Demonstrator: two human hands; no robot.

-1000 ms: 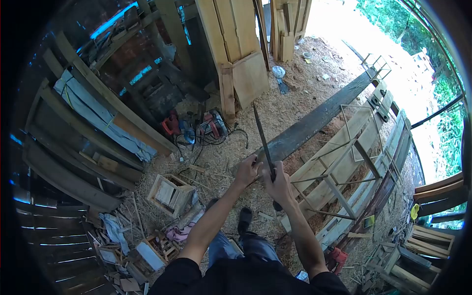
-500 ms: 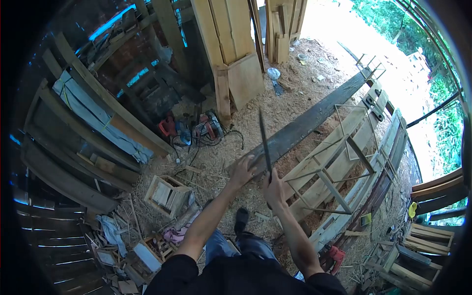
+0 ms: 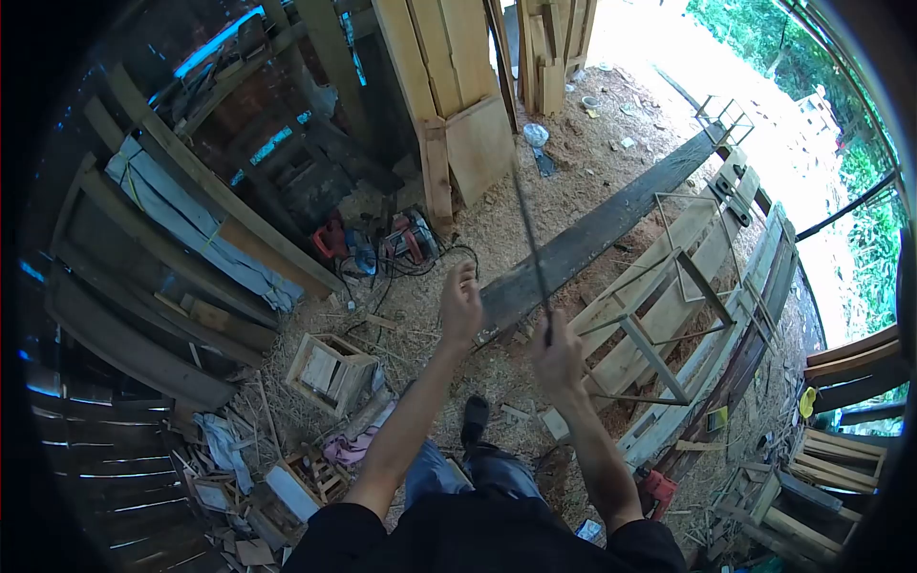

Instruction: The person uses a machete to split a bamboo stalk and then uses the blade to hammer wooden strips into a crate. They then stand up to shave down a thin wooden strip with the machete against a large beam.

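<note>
My right hand (image 3: 557, 355) is closed round the handle of a long, thin, dark blade (image 3: 532, 234), which points away from me and slightly left. In this view the blade crosses over a dark, weathered plank (image 3: 607, 229) that slants off to the far right. Beside the plank's near end, my left hand (image 3: 462, 307) is raised with its fingers stretched out and holds nothing. To the right of my right hand is a thin open frame (image 3: 655, 359) resting on pale boards (image 3: 702, 248).
Power tools (image 3: 409, 239) with cords lie on the shavings at left. A small wooden box (image 3: 330, 374) and scrap pieces sit nearer. Tall panels (image 3: 468, 148) lean at the back. A red tool (image 3: 657, 492) lies by my right arm, and slatted wood pieces (image 3: 831, 463) stand at far right.
My left hand has come off the near end of the plank and lifted, fingers extending. My right hand and the blade have shifted slightly to the right.
</note>
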